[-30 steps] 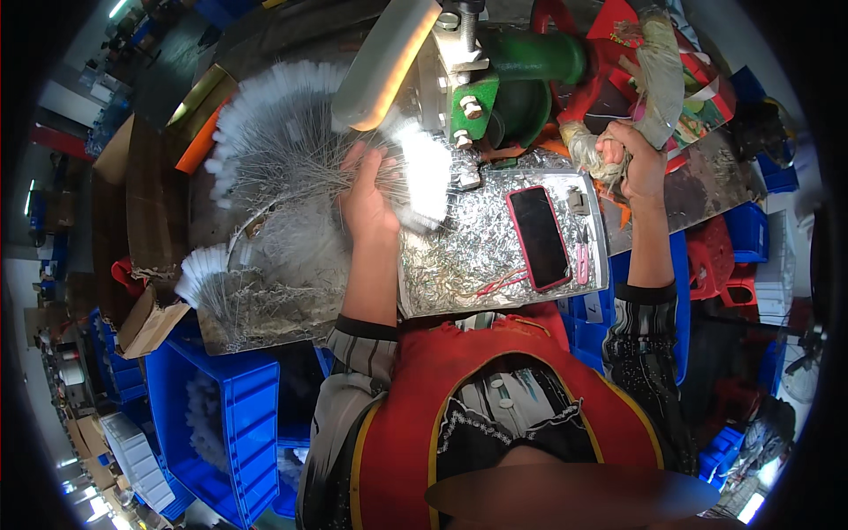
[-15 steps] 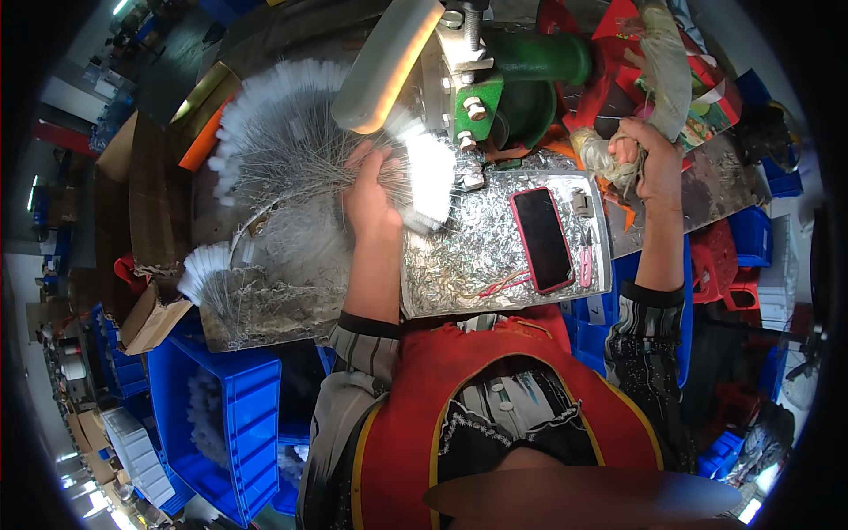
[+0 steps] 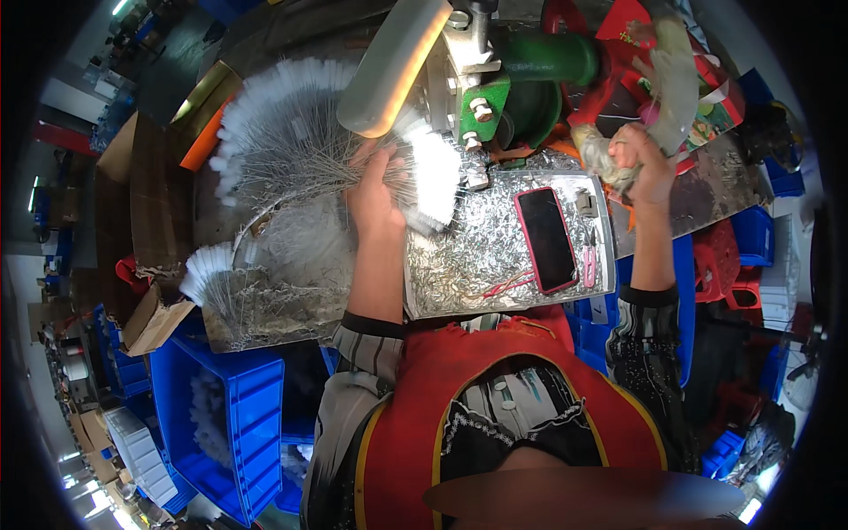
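Note:
My left hand (image 3: 378,193) is closed around the thin wire stems of several white-tipped wire brushes (image 3: 435,181), below a glowing lamp. To its left a large fan of similar brushes (image 3: 283,88) spreads over the bench, stems pointing toward the hand. My right hand (image 3: 649,168) grips a lever handle (image 3: 596,152) wrapped in pale cloth or tape, beside the green hand press (image 3: 543,60). The press's bolted green bracket (image 3: 483,110) stands just above the brush tips. Exactly how many stems my left fingers hold is hidden.
A tray of wire scraps (image 3: 477,256) sits between my arms, with a red-cased phone (image 3: 544,240) and a pink cutter (image 3: 589,265) in it. The lamp (image 3: 393,71) overhangs my left hand. Blue bins (image 3: 256,433) stand below left; a cardboard box (image 3: 159,194) is at the left.
My right hand and the wrapped handle have shifted slightly, still gripped. My left hand keeps its hold on the brushes, and the whole view has drifted a little.

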`<action>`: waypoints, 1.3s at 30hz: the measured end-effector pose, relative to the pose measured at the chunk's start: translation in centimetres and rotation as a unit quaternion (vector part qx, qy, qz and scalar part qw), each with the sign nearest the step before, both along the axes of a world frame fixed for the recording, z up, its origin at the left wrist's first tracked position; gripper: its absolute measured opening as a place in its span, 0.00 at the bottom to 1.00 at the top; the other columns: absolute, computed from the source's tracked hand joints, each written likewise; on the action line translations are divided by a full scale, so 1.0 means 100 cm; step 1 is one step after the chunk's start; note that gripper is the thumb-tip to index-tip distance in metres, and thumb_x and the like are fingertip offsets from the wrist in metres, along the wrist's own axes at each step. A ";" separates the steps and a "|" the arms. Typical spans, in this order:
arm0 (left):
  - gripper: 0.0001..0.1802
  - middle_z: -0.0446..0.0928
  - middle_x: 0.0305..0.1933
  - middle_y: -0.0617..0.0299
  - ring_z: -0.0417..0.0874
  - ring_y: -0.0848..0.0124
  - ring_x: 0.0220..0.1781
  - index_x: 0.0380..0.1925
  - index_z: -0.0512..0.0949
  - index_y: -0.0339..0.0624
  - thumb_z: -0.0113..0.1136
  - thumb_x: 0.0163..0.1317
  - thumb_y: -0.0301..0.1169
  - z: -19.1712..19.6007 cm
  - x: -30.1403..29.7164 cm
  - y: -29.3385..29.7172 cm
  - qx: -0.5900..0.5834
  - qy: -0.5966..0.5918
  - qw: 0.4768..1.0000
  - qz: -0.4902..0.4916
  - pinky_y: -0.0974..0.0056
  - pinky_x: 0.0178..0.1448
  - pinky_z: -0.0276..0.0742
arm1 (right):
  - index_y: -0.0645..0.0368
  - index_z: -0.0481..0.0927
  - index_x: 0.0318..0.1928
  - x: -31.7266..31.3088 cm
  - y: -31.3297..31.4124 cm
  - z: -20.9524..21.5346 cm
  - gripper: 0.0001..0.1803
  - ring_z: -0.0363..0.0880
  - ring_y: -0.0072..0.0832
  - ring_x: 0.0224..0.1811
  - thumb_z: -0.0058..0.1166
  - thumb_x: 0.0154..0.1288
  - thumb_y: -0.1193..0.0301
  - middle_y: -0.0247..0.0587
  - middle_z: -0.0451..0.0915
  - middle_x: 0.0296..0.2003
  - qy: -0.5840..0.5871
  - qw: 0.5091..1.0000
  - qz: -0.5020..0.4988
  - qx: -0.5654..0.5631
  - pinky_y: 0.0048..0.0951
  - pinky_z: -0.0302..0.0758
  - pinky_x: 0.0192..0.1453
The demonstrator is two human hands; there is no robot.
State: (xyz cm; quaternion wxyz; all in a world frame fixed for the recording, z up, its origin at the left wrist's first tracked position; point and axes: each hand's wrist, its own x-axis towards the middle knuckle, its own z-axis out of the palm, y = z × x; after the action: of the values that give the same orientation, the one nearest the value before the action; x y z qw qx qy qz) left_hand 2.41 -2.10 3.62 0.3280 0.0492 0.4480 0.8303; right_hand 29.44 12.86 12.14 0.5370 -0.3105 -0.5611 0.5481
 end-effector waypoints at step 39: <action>0.22 0.75 0.38 0.55 0.77 0.72 0.34 0.48 0.66 0.33 0.58 0.52 0.20 0.012 0.009 0.001 0.039 0.011 0.999 -0.009 0.71 0.37 0.75 | 0.64 0.71 0.15 0.002 -0.002 0.022 0.10 0.67 0.28 0.14 0.52 0.48 0.76 0.38 0.66 0.10 -0.016 0.997 0.015 -0.070 0.27 0.66 0.24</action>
State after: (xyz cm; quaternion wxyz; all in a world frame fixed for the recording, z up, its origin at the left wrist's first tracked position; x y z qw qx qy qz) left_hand 3.35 -1.95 4.82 0.3283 0.0751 0.4187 0.8434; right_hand 29.61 12.66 14.31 0.4969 -0.3479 -0.5340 0.5890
